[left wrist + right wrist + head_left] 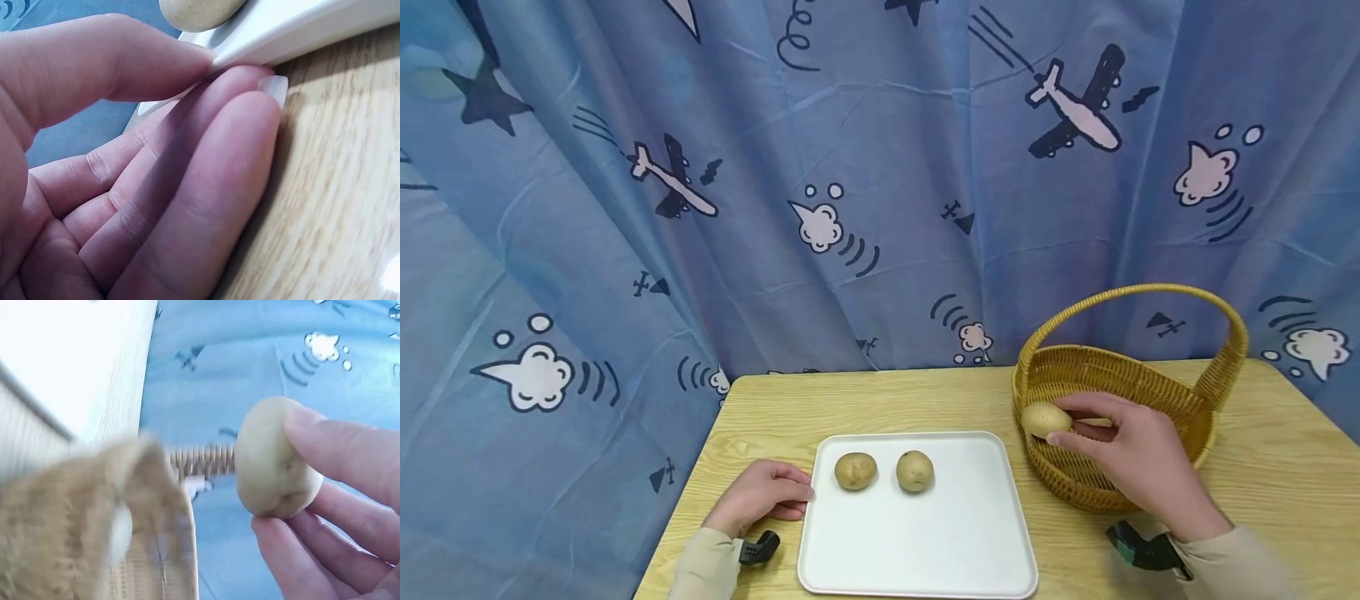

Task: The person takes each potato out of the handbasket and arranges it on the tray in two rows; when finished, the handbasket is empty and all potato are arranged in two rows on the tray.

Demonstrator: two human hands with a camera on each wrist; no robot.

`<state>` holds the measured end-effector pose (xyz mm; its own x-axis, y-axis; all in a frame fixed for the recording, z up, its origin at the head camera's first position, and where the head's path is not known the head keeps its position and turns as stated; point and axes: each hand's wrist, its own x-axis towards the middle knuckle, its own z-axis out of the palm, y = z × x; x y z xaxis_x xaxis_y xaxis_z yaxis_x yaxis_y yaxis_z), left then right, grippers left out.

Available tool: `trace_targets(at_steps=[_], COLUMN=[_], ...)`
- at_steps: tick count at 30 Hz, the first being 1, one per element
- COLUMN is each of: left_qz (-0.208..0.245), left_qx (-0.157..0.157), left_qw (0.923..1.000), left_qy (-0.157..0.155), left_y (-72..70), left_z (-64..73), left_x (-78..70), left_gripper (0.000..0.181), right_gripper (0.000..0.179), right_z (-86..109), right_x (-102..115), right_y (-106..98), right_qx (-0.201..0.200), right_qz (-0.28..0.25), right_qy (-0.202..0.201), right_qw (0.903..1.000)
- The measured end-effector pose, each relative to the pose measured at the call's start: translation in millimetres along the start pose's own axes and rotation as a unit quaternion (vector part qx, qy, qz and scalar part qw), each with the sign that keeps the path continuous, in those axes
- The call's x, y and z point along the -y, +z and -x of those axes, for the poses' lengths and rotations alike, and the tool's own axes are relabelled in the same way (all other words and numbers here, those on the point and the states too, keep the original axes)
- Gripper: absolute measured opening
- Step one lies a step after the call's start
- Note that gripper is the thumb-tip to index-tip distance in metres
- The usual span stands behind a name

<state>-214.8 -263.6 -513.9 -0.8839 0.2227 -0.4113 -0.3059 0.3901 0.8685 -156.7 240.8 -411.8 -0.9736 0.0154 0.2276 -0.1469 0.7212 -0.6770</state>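
My right hand (1142, 454) pinches a potato (1042, 419) between thumb and fingers, over the left side of the wicker basket (1071, 486). In the right wrist view this potato (272, 459) shows clear of the blurred basket rim. My left hand (765, 496) holds the left edge of a white tray (917, 550); the left wrist view has the thumb on the tray rim (300, 44) and the fingers curled beneath it. Two potatoes lie on the tray toward its far side, a left potato (855, 471) and a rounder right potato (915, 472).
The basket's tall handle (1138, 289) arches over its opening. A pale, blurred shape (120, 537) shows at the basket in the right wrist view. Behind the wooden table (880, 400) hangs a blue patterned curtain (880, 208).
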Motion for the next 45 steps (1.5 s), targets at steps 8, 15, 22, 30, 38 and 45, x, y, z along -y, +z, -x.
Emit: trace_targets(at_steps=[8, 15, 22, 30, 38, 45], left_qz=[-0.001, 0.003, -0.003, -0.005, -0.001, -0.007], left_qx=[-0.003, 0.001, -0.004, -0.003, -0.001, -0.002], left_qw=[1.0, 1.0, 1.0, 1.0, 1.0, 1.0], left_qy=[0.001, 0.001, -0.002, -0.004, -0.001, -0.001], left_y=[-1.6, 0.2, 0.6, 0.5, -0.1, 0.6], left_z=[0.9, 1.1, -0.1, -1.0, 0.8, 1.5], left_x=[-3.0, -1.1, -1.3, -1.2, -0.4, -1.5], left_gripper=[0.033, 0.033, 0.033, 0.034, 0.033, 0.033], right_gripper=[0.041, 0.038, 0.038, 0.04, 0.039, 0.04], right_z=[7.5, 3.3, 5.8, 8.5, 10.3, 9.9], right_x=[21.4, 20.4, 14.4, 12.0, 14.1, 14.8], right_y=[40.4, 89.9, 111.6, 124.7, 128.7, 131.0], right_qx=[-0.011, 0.023, 0.025, 0.025, 0.019, 0.021], right_qz=[-0.048, -0.074, -0.059, -0.007, 0.013, 0.033], right_qy=[-0.063, -0.054, -0.027, -0.013, -0.009, 0.009], right_qw=[0.9968, 0.9956, 0.9976, 0.9996, 0.9997, 0.9992])
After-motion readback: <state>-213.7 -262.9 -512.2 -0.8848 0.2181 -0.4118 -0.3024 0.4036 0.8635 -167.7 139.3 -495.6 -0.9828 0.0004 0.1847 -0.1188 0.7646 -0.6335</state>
